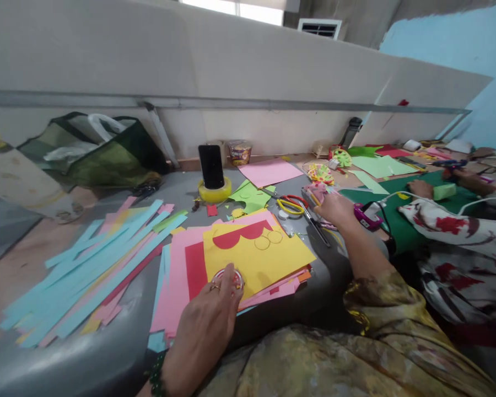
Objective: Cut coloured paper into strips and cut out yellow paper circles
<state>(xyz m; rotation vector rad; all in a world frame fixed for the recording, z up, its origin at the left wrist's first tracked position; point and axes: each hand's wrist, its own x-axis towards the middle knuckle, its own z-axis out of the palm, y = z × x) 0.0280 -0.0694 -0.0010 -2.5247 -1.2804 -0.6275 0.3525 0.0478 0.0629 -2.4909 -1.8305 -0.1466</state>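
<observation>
My left hand (210, 317) lies over a small round red-and-white disc (236, 280), its fingers holding the disc down on a yellow paper sheet (231, 256). Two circle outlines and a red scalloped paper piece (242, 234) show higher on that sheet. Beneath it is an uneven stack of pink, red, orange and blue paper. My right hand (334, 209) reaches out to a pink item (317, 192) in or beside a clear-looking container. Its fingertips are partly hidden, so their grip is unclear. Scissors with red and yellow handles (291, 205) lie left of that hand.
Coloured paper strips (103, 270) spread across the left. A phone (211, 166) leans upright at a yellow tape roll (214, 191). Behind are a cup (240, 153) and green bag (107, 151). At right, another person's hands work near a purple device (367, 216) and cable.
</observation>
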